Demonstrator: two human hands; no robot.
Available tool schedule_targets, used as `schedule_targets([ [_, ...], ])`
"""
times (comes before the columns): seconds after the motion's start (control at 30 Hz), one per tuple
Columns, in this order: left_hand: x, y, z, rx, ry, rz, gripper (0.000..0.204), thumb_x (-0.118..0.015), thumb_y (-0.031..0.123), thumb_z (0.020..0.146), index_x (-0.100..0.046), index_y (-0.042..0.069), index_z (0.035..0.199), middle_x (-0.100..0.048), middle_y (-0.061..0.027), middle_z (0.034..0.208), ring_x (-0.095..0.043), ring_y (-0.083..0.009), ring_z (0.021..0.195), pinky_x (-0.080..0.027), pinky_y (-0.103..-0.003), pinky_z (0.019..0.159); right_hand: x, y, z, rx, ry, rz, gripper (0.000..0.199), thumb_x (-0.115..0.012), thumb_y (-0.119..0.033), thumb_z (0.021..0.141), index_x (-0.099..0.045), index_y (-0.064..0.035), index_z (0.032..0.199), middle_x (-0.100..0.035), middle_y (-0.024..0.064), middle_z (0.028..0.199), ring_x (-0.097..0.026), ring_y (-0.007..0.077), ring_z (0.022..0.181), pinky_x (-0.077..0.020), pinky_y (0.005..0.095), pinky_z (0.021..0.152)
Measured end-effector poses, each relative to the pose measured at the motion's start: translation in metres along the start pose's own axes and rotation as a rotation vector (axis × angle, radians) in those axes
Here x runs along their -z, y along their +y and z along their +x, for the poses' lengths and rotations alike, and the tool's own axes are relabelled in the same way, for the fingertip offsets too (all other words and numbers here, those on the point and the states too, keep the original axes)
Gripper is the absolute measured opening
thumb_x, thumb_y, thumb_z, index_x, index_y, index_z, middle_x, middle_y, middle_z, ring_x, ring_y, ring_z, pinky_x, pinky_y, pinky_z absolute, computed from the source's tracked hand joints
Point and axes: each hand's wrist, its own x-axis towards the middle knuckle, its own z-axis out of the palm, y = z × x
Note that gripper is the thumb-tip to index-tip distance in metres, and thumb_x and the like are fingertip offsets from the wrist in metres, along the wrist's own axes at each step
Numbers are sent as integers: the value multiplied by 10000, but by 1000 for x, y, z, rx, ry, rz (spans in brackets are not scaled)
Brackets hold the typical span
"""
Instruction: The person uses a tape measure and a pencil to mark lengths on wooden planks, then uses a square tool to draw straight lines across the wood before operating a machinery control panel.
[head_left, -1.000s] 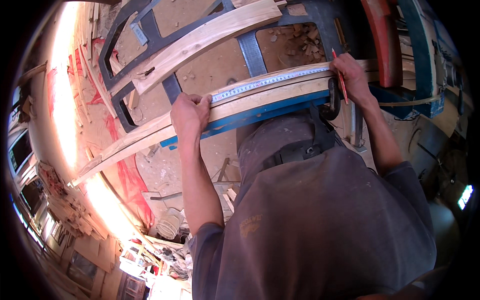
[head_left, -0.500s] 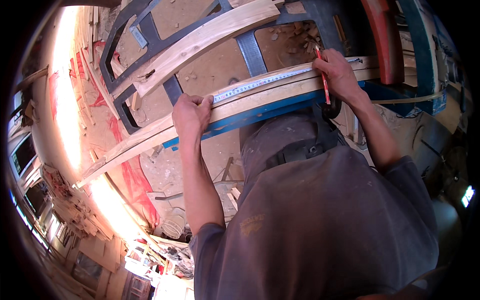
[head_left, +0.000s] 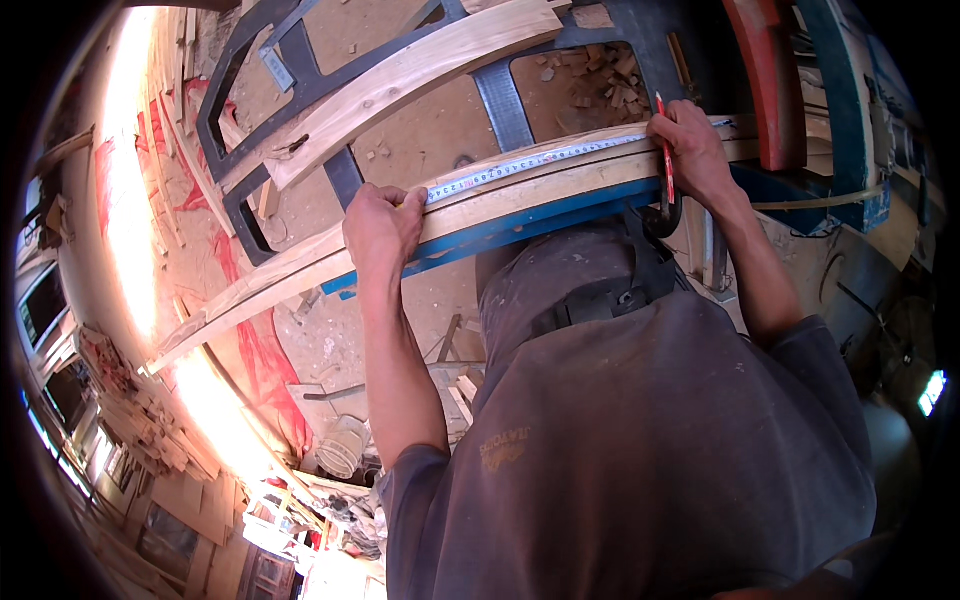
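Note:
A white tape measure blade [head_left: 540, 160] lies stretched along the top of a long pale wooden board [head_left: 560, 188]. Its left stretch ends under my left hand [head_left: 382, 228], whose thumb and fingers are closed on the tape against the wood. My right hand [head_left: 692, 150] is closed around a red pencil [head_left: 668, 165], its sharpened tip pointing up and away from me. Those same fingers press down at the tape's other stretch; whether they also grip it is hidden. Beneath the board shows a blue metal beam [head_left: 540, 225].
Beyond the board, a curved wooden piece [head_left: 400, 95] rests across a dark metal frame [head_left: 495, 95]. A red upright part [head_left: 772, 90] and a blue machine frame [head_left: 850, 110] stand at the right. Wood offcuts [head_left: 615, 80] lie on the floor; a bucket [head_left: 342, 450] stands lower left.
My right hand, with the pencil, has slid a little to the right along the board, and more tape shows between my hands. My left hand has barely moved.

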Motion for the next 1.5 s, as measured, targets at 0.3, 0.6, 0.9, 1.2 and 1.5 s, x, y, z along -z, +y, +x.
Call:
schedule_targets([
  [0.3,-3,-7,1,-106,55,8,385,-854,367,873,-771,-9,878,-763,-193,905,-749,-316,852,-574,-409,818,3,-6,1,-11,-22,-22,113,-705,8,873,-663,-58,954,-586,154,939,-615,347,949,-503,456,824],
  [0.6,-2,-7,1,-117,57,2,368,-837,354,873,-759,-6,866,-761,-197,896,-748,-321,856,-574,-413,817,-5,-5,2,42,77,24,168,-692,26,828,-560,-62,882,-505,127,865,-570,342,894,-458,449,772],
  [0.9,6,2,-1,-25,-23,4,373,-814,391,863,-824,29,954,-769,-208,1099,-732,-399,1057,-552,-448,970,-5,-7,2,29,72,17,167,-691,26,831,-558,-63,877,-510,128,866,-573,343,893,-459,454,767],
  [1.2,6,5,-2,-11,-6,23,378,-830,404,855,-823,36,940,-776,-222,1052,-740,-402,1034,-561,-455,952,-6,-6,2,38,89,30,165,-694,36,829,-564,-57,870,-510,131,854,-572,343,882,-460,454,761],
  [1.5,5,-1,2,-96,1,27,387,-835,401,857,-815,17,903,-768,-213,1016,-740,-388,980,-565,-446,910,-2,-6,3,7,-8,-18,89,-677,-10,879,-625,-67,922,-567,146,916,-610,348,953,-500,463,810],
])
